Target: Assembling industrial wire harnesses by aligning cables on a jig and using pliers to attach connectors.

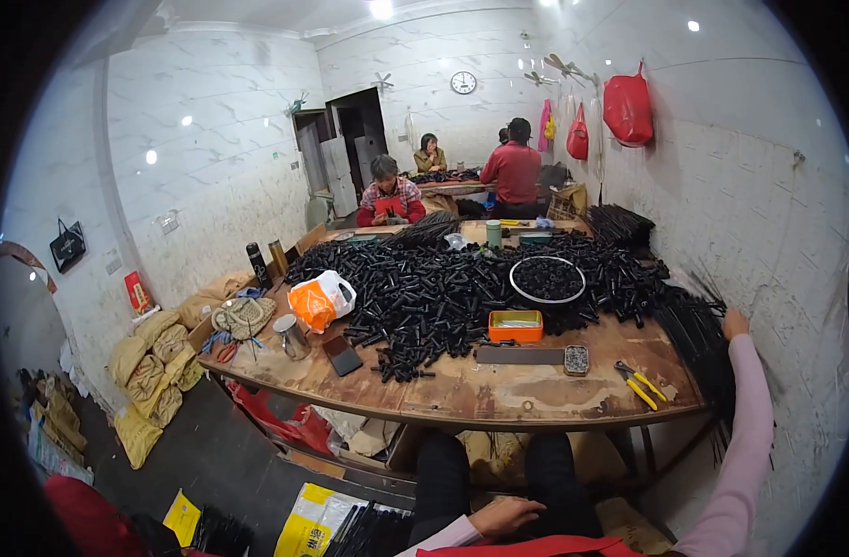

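Honestly, from my remote seat I saw the right hand (735, 324) stretched far out, touching the bundle of long black rods (698, 339) at the table's (499, 395) right edge; fingers' state I couldn't tell. Left hand (508, 516) rested on the lap, fingers loosely together, holding nothing. Risk, imo: w/ such reach, rods could slide off or knock the yellow pliers (640, 383).
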`<state>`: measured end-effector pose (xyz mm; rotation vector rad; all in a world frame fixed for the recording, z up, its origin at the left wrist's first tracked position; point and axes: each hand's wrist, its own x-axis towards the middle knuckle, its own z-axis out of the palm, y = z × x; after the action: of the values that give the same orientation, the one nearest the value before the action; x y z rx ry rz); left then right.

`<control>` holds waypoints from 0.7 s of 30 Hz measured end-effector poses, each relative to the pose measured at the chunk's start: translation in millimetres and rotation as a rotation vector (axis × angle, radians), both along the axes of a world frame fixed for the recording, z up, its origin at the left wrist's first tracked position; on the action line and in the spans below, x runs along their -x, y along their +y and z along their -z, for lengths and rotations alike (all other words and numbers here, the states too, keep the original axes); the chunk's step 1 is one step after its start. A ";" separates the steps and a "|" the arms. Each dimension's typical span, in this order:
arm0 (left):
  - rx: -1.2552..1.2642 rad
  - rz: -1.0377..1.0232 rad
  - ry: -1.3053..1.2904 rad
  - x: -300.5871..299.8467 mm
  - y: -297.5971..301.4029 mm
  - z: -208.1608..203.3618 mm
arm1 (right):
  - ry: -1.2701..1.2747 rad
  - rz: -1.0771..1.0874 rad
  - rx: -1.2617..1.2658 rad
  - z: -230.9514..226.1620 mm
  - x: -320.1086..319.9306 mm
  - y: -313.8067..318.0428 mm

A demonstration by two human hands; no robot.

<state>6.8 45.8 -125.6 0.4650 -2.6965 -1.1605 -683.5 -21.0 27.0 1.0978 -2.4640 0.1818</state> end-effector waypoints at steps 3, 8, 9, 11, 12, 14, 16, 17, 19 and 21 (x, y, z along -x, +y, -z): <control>-0.015 0.057 -0.002 1.3 -2.7 -11.9 | -0.324 0.122 0.028 -11.4 70.4 -1.2; 0.001 -0.060 -0.065 -13.6 -1.7 -1.5 | -1.302 -0.295 0.378 -108.8 -44.4 -67.5; 0.008 -0.059 -0.038 -12.1 -1.9 -3.6 | -1.501 -0.404 0.328 -128.2 -71.5 -55.6; 0.030 -0.020 0.007 -5.4 -7.7 -10.8 | -1.398 -0.502 0.283 -164.1 -99.6 -39.2; 0.000 0.024 0.073 -6.6 -10.7 -16.0 | -1.447 -0.614 0.325 -176.9 -125.3 -39.0; -0.122 0.087 0.174 -15.0 -17.7 -43.4 | -1.517 -0.822 0.424 -191.6 -185.4 -49.0; -0.305 0.052 0.232 -30.9 -37.6 -97.1 | -1.633 -0.866 0.520 -195.0 -269.9 -74.4; -0.417 -0.032 0.351 -38.8 -44.8 -126.8 | -1.756 -0.842 0.397 -195.9 -308.8 -83.5; -0.160 -0.290 0.535 -45.9 -73.5 -174.1 | -2.062 -1.039 0.212 -181.1 -372.2 -109.9; -0.392 -0.417 0.650 -37.4 -112.2 -199.0 | -2.182 -1.207 0.245 -154.7 -457.0 -134.2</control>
<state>44.3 -66.3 73.3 0.5485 -1.7334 -1.4016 -226.5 -155.2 181.8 2.7911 -1.6530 3.2423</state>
